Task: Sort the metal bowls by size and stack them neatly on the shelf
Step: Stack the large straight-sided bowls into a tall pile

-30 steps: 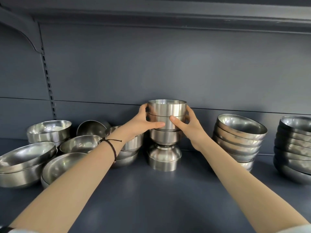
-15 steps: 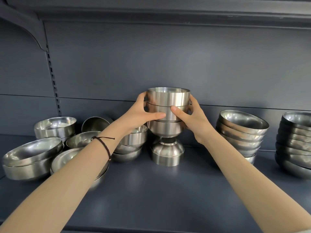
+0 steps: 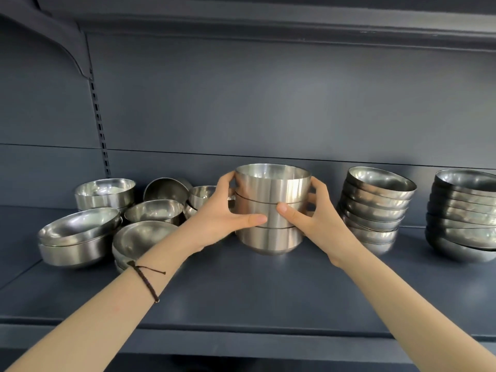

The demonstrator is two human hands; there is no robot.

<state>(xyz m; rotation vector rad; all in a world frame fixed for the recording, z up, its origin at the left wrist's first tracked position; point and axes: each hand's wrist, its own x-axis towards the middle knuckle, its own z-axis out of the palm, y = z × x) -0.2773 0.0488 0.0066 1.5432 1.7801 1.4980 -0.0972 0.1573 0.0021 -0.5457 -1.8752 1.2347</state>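
A nested stack of three small straight-sided steel bowls (image 3: pixel 272 189) stands upright at the middle of the dark shelf (image 3: pixel 241 291). Its base is down at the shelf board; whether it touches I cannot tell. My left hand (image 3: pixel 220 213) grips the stack's left side, thumb across the front. My right hand (image 3: pixel 316 213) grips the right side the same way. Two thumbs nearly meet on the middle bowl. The upturned bowl seen earlier under the stack is out of sight.
Right of the stack lean two tall piles of wider bowls (image 3: pixel 375 208) (image 3: pixel 461 216). To the left lie several loose and part-nested bowls, among them a large pair (image 3: pixel 77 234), a shallow one (image 3: pixel 142 237) and a deep one (image 3: pixel 104 193). The shelf's back panel is close behind.
Both hands lifted the three-bowl stack off the upturned bowl and brought it forward and down to the shelf board. The grip has stayed the same.
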